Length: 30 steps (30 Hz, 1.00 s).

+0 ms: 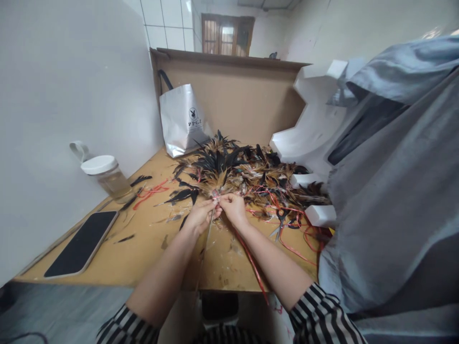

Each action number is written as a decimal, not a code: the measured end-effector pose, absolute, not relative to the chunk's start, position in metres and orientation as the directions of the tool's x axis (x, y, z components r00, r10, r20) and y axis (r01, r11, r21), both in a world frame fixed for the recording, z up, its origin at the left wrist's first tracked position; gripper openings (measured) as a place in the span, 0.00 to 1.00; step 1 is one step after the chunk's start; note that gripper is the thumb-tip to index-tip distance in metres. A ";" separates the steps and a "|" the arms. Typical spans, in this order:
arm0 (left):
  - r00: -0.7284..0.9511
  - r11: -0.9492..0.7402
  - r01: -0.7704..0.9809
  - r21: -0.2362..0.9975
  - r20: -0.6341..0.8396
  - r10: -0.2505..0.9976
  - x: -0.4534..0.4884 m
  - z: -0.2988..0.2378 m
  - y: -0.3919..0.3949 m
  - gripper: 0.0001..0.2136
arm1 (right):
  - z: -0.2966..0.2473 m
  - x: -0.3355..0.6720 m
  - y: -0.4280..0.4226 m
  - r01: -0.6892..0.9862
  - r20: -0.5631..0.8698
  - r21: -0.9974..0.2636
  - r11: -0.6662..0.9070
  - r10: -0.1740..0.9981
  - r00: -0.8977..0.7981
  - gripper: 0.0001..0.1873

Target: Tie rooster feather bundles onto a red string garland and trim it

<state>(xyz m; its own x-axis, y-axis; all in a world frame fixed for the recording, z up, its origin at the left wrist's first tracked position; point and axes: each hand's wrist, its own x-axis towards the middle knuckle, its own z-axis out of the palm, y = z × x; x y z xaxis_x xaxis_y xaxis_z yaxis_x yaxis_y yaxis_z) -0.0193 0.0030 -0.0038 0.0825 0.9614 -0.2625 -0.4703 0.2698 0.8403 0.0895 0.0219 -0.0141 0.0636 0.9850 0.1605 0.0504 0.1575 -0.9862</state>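
At the middle of the table, my left hand [202, 215] is closed around the base of a feather bundle [217, 165], whose long dark feathers fan out away from me above shorter brown ones. A thin stick [205, 251] runs from this base down toward the table's front edge. My right hand [234, 209] touches the same base from the right, its fingertips pinched at a pinkish-red binding there. Exactly what lies between those fingertips is too small to make out. A red plastic string [253, 263] hangs from under my right wrist over the table edge.
Loose brown and black feathers [265, 179] pile up behind my hands. Scissors [280, 223] lie among red strings at the right, near white foam blocks [320, 216]. On the left are a phone [82, 243] and a lidded jar [113, 179]. Behind stands a silver bag [182, 119].
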 end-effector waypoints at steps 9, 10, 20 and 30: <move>0.130 0.186 -0.522 0.832 -0.138 0.982 -0.023 0.003 -0.001 0.16 | -0.003 0.085 0.004 0.237 0.366 -0.907 0.348 0.930 0.039 0.11; 0.124 0.172 -0.492 0.853 -0.127 0.984 -0.024 0.003 -0.001 0.17 | -0.002 0.085 0.002 0.257 0.387 -0.893 0.369 0.922 0.022 0.11; 0.007 0.105 -0.308 0.946 -0.108 0.994 -0.025 0.011 -0.007 0.21 | 0.004 0.086 -0.004 0.208 0.357 -0.911 0.356 0.934 -0.033 0.10; -0.072 -0.020 -0.153 0.988 0.009 0.997 -0.022 0.002 -0.002 0.17 | 0.010 0.088 0.006 -0.063 0.132 -0.989 0.132 0.991 0.000 0.09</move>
